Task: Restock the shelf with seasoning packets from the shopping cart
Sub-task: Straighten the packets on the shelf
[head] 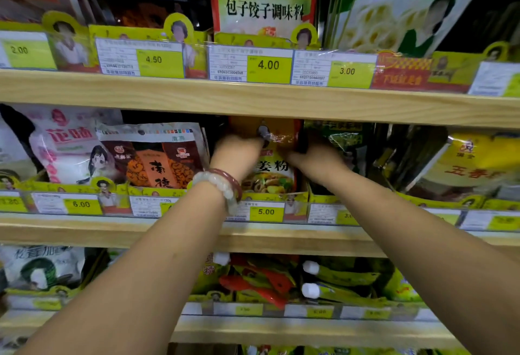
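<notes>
Both my hands reach into the middle shelf [253, 235] at a yellow and orange ginger powder packet [274, 167] standing upright above the 5.00 price tag. My left hand [236, 152], with two bead bracelets on the wrist, grips the packet's upper left edge. At the packet's right edge my right hand [315, 158] presses, fingers curled around its side. The packet's top reaches nearly to the underside of the shelf above. The shopping cart is out of view.
Neighbouring packets crowd the slot: a brown and orange one [157, 158] on the left, dark green ones [346, 143] on the right. The upper shelf [253, 96] holds dumpling seasoning packets [264, 0]. The lower shelf carries tubes and red-green packets [259, 281].
</notes>
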